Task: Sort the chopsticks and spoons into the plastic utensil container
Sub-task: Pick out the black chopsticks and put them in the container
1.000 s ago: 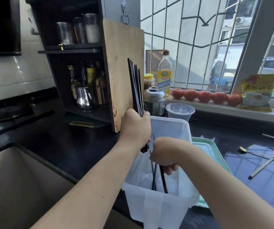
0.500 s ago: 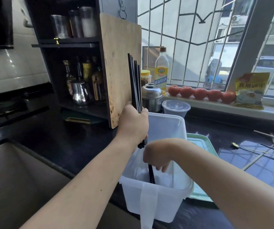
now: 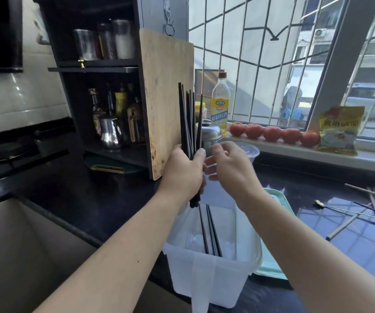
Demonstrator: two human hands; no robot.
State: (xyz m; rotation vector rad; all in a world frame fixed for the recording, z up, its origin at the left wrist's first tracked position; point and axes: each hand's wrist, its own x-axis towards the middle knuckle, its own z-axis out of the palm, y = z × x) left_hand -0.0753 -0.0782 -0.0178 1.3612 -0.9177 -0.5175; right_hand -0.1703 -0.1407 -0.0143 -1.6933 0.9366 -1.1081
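Bundle of black chopsticks [image 3: 187, 123] — upright at frame centre, clenched in left hand [image 3: 185, 171]; right hand [image 3: 229, 168] just beside, empty, fingers loose — translucent white plastic container [image 3: 213, 272] directly below.

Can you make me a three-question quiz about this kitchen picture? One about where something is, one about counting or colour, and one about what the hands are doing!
1. Where are the tomatoes?
A. in the sink
B. on the window sill
C. inside the plastic container

2. What colour are the chopsticks in the left hand?
A. black
B. white
C. red

3. What is the right hand doing?
A. gripping a spoon
B. pressing on the cutting board
C. holding nothing, fingers loosely open

Answers:
1. B, they sit in a row on the sill beside a yellow packet.
2. A, the left hand grips a bundle of black chopsticks above the plastic container.
3. C, the right hand hangs beside the bundle with nothing in its fingers.
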